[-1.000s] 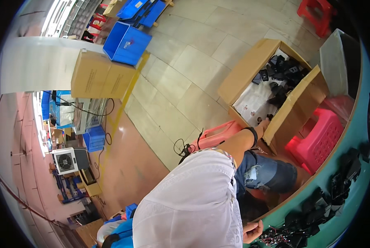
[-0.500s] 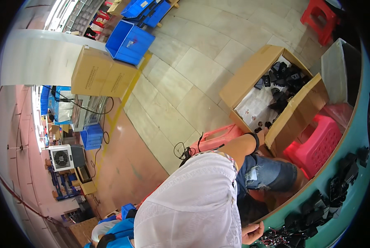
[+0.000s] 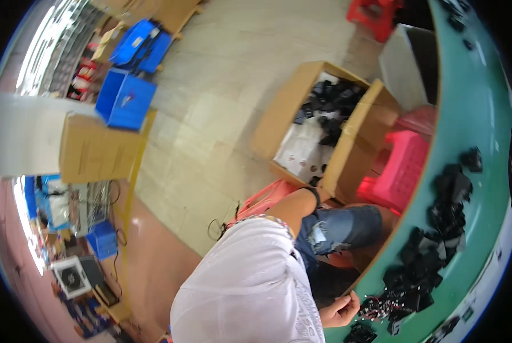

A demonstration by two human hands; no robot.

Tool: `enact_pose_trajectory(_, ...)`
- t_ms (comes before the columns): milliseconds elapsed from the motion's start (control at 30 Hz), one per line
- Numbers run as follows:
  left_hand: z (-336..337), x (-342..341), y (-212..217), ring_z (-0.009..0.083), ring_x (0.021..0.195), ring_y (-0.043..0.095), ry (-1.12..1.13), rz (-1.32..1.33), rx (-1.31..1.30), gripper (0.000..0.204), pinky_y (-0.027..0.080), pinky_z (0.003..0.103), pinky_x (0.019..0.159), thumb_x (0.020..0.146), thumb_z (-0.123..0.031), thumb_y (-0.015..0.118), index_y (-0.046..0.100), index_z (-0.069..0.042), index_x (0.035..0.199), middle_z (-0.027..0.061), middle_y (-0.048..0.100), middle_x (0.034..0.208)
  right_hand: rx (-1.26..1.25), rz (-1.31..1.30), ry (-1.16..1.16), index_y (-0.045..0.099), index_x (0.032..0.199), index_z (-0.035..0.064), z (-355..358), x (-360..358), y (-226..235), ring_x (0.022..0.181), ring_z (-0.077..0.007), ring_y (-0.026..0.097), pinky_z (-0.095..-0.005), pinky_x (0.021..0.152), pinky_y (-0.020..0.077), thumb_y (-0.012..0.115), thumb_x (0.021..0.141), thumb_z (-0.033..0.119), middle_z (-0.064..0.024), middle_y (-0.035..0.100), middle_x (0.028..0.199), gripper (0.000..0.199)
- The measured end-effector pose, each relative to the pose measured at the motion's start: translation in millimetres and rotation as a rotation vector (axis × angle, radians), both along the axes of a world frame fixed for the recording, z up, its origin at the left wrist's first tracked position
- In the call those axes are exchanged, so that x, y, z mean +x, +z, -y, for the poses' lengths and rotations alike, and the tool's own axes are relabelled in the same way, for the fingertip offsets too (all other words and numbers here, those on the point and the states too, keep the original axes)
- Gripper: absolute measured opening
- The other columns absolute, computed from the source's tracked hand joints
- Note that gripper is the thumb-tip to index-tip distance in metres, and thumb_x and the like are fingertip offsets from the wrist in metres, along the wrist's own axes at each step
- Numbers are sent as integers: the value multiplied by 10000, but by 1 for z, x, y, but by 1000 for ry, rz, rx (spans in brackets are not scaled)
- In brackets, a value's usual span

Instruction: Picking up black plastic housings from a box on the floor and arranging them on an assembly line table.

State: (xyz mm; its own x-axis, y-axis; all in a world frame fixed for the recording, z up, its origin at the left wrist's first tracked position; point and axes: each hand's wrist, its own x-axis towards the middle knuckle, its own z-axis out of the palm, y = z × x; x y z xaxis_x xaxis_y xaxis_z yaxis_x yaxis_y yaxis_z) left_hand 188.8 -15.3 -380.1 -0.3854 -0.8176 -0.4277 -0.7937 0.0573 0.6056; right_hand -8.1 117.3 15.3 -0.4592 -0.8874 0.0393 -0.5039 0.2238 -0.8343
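My left hand (image 3: 324, 195), below a black wristband, reaches down to the near corner of an open cardboard box (image 3: 350, 150). Its fingers are mostly hidden by the box, so their grip does not show. Inside the box lie many black plastic parts (image 3: 339, 94) and a white sheet (image 3: 303, 143). My right hand (image 3: 340, 310) rests at the edge of the green table (image 3: 481, 97), fingers curled in. Whatever they may hold is hidden. Beside it lie small parts with thin wires (image 3: 379, 307) and a row of black plastic pieces (image 3: 424, 251).
A pink plastic stool (image 3: 401, 174) stands between box and table, and a grey-white bin (image 3: 407, 66) beyond it. Further off are a red stool (image 3: 373, 17), blue crates (image 3: 127, 100) and a closed carton (image 3: 98, 148). A dark cable (image 3: 214, 228) loops near my left side.
My view has swung, so the box, crates and carton sit further left and more of the green table shows. My left hand remains at the box, my right at the table edge.
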Motion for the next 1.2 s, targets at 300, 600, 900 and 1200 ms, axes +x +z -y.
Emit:
enact_pose_trajectory(300,-10,45,-45,302,1255,460,38,-109,44,446,400,388,1023,860,-310,518,511,-87,1247,173,546,1262,-73,45,80,625,920,-19,6,4,6,495,-92,487,-223,464,340,560,863,62,-39,564,597,119)
enact_pose_trajectory(600,17,28,197,297,1117,547,906,-423,800,352,430,347,922,872,-298,541,613,-78,1138,167,611,1158,-115,27,8,637,918,-8,9,3,-3,513,-86,530,-210,460,376,572,847,44,-32,594,613,109)
enact_pose_trajectory(900,15,28,121,251,1106,560,265,-281,19,399,437,356,916,888,-363,511,600,-101,1175,140,609,1185,-153,-167,12,660,851,18,15,11,-2,481,-162,525,-268,449,400,617,767,13,-70,594,633,95)
enact_pose_trajectory(1200,7,27,39,206,1096,574,-305,-165,-728,446,443,365,909,903,-427,482,588,-124,1212,114,606,1212,-137,-249,4,656,844,27,13,12,0,472,-165,535,-276,452,420,623,754,12,-70,614,656,96)
